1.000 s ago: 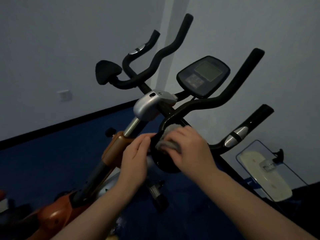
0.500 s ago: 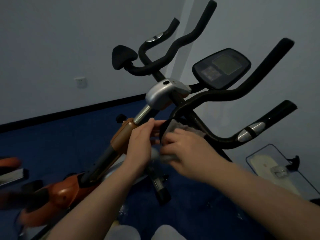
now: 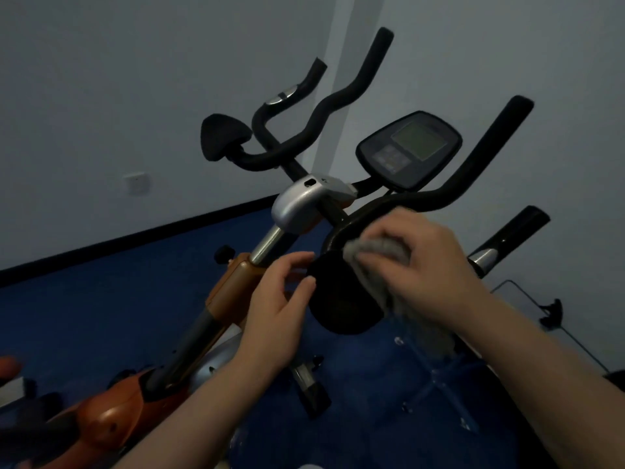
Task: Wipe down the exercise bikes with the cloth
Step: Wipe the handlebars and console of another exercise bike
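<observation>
An orange and black exercise bike (image 3: 233, 286) fills the middle of the view, with curved black handlebars (image 3: 439, 194) and a dark console (image 3: 409, 148). My right hand (image 3: 422, 265) presses a grey cloth (image 3: 378, 262) against the right side of a black elbow pad (image 3: 341, 299) near the handlebar's bend. My left hand (image 3: 280, 299) holds that pad's left edge with thumb and fingers. The cloth's lower part hangs down below my right hand.
A second black elbow pad (image 3: 223, 137) sits at the far left of the handlebars. A silver clamp housing (image 3: 304, 204) tops the steel post. Blue floor (image 3: 101, 299) spreads around; grey walls meet in a corner behind. A glass-topped object (image 3: 548, 319) stands at right.
My right hand with the cloth has swept up and right across the pad toward the handlebar bend. My left hand stays at the pad's left edge. The view has shifted slightly.
</observation>
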Demonstrator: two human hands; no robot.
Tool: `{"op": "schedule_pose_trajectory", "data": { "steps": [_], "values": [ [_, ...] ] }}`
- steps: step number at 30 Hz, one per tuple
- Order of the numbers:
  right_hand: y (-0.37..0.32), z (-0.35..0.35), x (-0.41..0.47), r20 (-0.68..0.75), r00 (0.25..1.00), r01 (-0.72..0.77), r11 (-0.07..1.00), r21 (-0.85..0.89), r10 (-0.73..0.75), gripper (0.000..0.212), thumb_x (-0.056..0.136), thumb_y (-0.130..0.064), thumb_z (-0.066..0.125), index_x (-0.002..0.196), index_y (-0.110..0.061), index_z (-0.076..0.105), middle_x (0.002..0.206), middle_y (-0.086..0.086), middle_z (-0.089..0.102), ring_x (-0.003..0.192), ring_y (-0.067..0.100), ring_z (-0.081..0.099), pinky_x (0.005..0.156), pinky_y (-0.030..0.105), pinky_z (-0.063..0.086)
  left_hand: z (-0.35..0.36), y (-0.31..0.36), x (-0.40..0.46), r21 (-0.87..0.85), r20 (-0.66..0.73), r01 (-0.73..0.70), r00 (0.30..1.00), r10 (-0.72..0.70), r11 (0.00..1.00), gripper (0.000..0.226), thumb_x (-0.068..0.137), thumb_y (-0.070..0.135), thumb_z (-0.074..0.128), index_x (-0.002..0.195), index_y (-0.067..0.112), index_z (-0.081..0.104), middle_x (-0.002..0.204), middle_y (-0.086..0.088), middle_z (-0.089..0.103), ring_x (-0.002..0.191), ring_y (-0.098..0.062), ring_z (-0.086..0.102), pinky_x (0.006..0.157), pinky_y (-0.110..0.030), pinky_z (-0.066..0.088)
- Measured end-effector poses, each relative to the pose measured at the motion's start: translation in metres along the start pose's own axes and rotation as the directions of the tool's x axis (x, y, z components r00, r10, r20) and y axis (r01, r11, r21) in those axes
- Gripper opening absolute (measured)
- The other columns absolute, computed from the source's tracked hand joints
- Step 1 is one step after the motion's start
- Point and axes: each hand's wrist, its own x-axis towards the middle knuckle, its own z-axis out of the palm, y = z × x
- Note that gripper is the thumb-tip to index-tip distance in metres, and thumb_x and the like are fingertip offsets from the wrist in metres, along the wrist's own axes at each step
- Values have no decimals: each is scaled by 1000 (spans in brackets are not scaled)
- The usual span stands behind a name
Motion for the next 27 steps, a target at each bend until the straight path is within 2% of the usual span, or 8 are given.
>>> {"op": "schedule_pose_trajectory", "data": {
  "steps": [2, 5, 9, 15, 18, 21, 24, 27],
  "values": [
    [-2, 16, 18, -109, 992, -62, 998, 27, 65, 16, 82, -36, 64, 90, -22, 66, 96, -6, 56, 91, 10, 54, 80, 32, 47, 0, 1, 2, -6, -51, -12, 999, 12, 1000, 23, 86, 25, 53, 107, 26, 63, 101, 12, 65, 100, -6, 62, 91, -35, 52],
    [-6, 55, 23, 83, 986, -140, 989, -58, 144, 23, 91, -44, 53, 97, -26, 65, 103, -8, 54, 99, 11, 48, 84, 39, 47, 2, 5, 4, -29, -107, -20, 994, 17, 999, 12, 87, 21, 52, 94, 25, 62, 90, 14, 64, 88, -4, 62, 80, -29, 49],
    [0, 60, -4, 39, 966, -253, 965, -66, 256, 23, 99, -39, 39, 109, -29, 57, 103, -4, 60, 96, 16, 53, 81, 38, 46, 1, 5, 8, -25, -121, -13, 993, 10, 1000, 7, 86, 23, 51, 85, 25, 59, 82, 14, 62, 79, -2, 58, 74, -21, 46],
    [-2, 64, 1, -78, 804, -593, 789, -157, 589, 39, 100, -48, 24, 89, -21, 50, 83, 3, 63, 79, 25, 60, 70, 41, 49, 5, 14, 19, 42, 13, -92, 996, 92, 995, 7, 91, 15, 52, 94, 13, 59, 87, 1, 60, 77, 2, 56, 69, -8, 43],
    [-21, 77, -14, -273, 720, -678, 730, -80, 638, 33, 100, -47, 25, 101, -24, 48, 96, -1, 61, 85, 22, 59, 65, 36, 45, 8, 14, 30, 129, 107, -179, 980, 166, 975, 15, 88, 21, 49, 98, 18, 59, 94, 3, 59, 84, -1, 56, 75, -10, 43],
    [-41, 78, -46, -277, 631, -740, 669, 66, 725, 27, 99, -46, 30, 115, -25, 39, 110, -1, 55, 92, 22, 58, 70, 37, 48, 12, 7, 42, 272, 225, -323, 937, 266, 906, 24, 90, 24, 46, 108, 22, 63, 101, 8, 60, 94, 0, 55, 84, -17, 42],
    [-30, 73, -35, -196, 637, -760, 650, 1, 746, 26, 100, -41, 33, 115, -20, 38, 106, 2, 57, 84, 21, 57, 63, 34, 43, 14, -6, 47, 432, 318, -447, 888, 332, 783, 34, 91, 29, 42, 120, 28, 60, 109, 14, 62, 102, -5, 50, 89, -36, 41],
    [-22, 78, -16, -294, 623, -768, 637, -60, 724, 23, 100, -37, 32, 110, -19, 42, 102, 3, 60, 85, 20, 56, 63, 35, 45, 15, -14, 48, 491, 326, -497, 866, 379, 715, 35, 93, 26, 41, 123, 29, 58, 111, 15, 60, 105, 1, 42, 90, -32, 33]
  ]
}}
